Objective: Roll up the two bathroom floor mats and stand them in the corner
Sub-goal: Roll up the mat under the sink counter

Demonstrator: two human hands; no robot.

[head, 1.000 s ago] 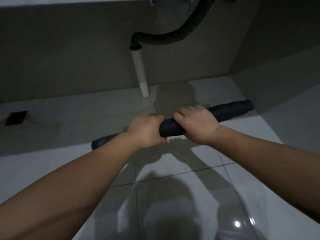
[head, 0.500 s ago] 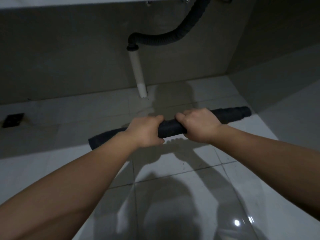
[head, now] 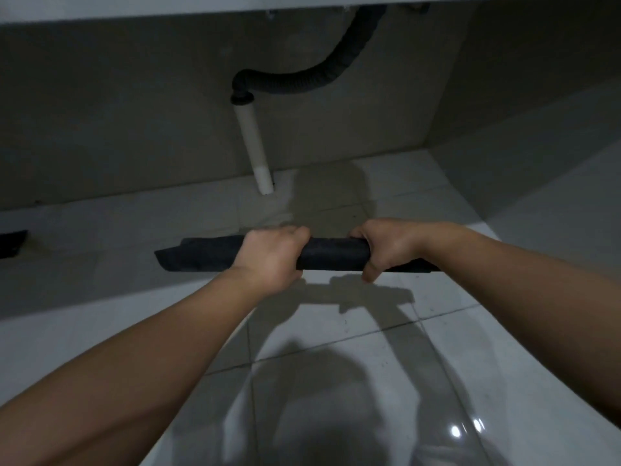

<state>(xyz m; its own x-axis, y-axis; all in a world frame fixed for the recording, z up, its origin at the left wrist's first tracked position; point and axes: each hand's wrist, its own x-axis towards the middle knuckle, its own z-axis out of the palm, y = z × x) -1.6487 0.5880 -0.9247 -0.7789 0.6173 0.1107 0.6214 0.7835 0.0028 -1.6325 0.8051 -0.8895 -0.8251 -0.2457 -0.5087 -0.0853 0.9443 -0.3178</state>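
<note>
A dark floor mat (head: 331, 258), rolled into a long thin tube, is held nearly level above the white tiled floor. My left hand (head: 268, 258) grips it left of its middle and my right hand (head: 386, 247) grips it further right. The roll's left end (head: 188, 257) looks looser and flatter, and its right end sticks out a little past my right wrist. Only this one mat is in view.
A white drain pipe (head: 253, 146) joined to a black corrugated hose (head: 302, 84) comes down the back wall. A dark floor drain (head: 11, 243) sits at the far left. The room's corner (head: 428, 148) lies at the back right, where two walls meet.
The roll has turned from slanting up to the right to nearly level. My hands have moved apart along it, and its left end has loosened.
</note>
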